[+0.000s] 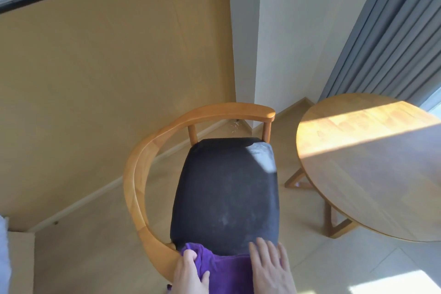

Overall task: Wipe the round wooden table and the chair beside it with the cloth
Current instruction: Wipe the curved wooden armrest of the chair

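Purple cloth on chair seat, bunched in left hand fingers, under flat, released right hand fingers.

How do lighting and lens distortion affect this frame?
Head view: a hard sunlit band glares across the round table and clips one corner of the dark chair seat; the rest sits in soft shade. Wide-angle bending tilts walls and curtain. Both hands, left and right, and the purple cloth look slightly soft.

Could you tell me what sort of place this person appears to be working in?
Probably a hotel room or small apartment corner: a round wooden table beside a chair with curved wooden arms, and long grey curtains over a sunlit window.
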`<state>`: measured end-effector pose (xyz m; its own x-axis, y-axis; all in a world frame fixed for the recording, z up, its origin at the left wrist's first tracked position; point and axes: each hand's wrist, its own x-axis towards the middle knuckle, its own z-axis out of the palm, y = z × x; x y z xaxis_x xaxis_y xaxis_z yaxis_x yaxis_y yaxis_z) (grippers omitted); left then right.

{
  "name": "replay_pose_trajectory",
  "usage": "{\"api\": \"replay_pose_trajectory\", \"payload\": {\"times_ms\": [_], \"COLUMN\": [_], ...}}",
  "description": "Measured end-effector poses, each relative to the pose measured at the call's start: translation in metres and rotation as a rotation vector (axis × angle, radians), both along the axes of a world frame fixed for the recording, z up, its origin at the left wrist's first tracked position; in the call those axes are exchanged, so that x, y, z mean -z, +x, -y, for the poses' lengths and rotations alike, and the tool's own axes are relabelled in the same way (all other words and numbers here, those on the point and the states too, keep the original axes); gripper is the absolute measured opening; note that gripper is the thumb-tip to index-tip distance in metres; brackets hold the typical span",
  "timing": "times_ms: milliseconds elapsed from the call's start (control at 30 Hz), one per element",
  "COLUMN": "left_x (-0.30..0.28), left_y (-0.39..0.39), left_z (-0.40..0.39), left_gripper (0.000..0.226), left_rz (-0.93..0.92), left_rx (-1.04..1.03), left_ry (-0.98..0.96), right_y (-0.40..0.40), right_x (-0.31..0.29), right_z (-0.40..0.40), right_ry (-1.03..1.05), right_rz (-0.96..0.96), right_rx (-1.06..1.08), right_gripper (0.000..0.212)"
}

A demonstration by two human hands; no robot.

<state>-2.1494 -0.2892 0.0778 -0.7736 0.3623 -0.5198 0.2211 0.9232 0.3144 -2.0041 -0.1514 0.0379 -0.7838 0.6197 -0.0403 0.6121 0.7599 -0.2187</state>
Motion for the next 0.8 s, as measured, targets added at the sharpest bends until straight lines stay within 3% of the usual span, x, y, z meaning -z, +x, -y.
{"api": "replay_pose_trajectory", "payload": {"times_ms": [133, 233, 367, 533, 800], "left_x": [0.006, 0.014, 0.009, 0.038, 0.045], "left_y": [0.01, 0.016, 0.041, 0.063, 0.044], "left_z": [0.0, 0.003, 0.004, 0.011, -0.01], "left_gripper": [0.049, 0.076, 0.059, 0.049, 0.083], "left_rz": [-0.213, -0.03, -0.037, -0.443, -0.449], "left_rx": [0.116, 0.18, 0.371, 0.55, 0.584], "left_ry": [0.035, -0.024, -0.195, -0.059, -0.168], "right_y": [0.016, 0.018, 0.021, 0.025, 0.025], "right_x": [0.014, 0.016, 0.015, 0.018, 0.029], "right_z": [0.008, -0.004, -0.02, -0.027, -0.023], "right_ry": [-0.053, -0.027, -0.053, -0.084, -0.149], "right_rz": [0.05, 0.073, 0.083, 0.028, -0.095], "right_rx": [-0.222, -0.258, -0.311, -0.31, -0.189], "right_gripper": [0.054, 0.071, 0.062, 0.046, 0.028]}}
